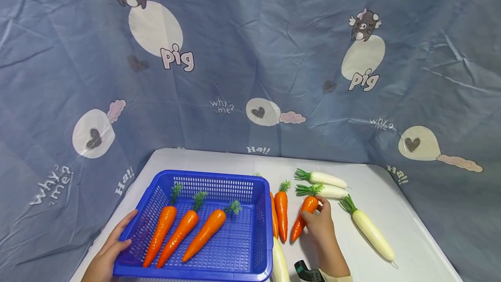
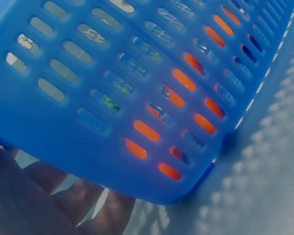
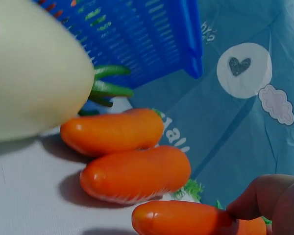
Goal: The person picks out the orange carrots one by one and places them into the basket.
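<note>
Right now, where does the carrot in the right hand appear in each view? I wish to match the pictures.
Head: the held carrot is low, right of centre, to the right of the blue basket, in the right hand.
Left wrist: not visible; only carrots inside the basket show through its slots.
Right wrist: the held carrot is at the bottom edge, right of centre.
Shared landmark: the blue basket, which appears in all three.

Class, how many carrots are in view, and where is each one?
6. Three carrots lie in the blue basket; two carrots lie beside it on the table, one partly hidden; the right hand pinches the last carrot. More might be hidden behind the basket.
</note>
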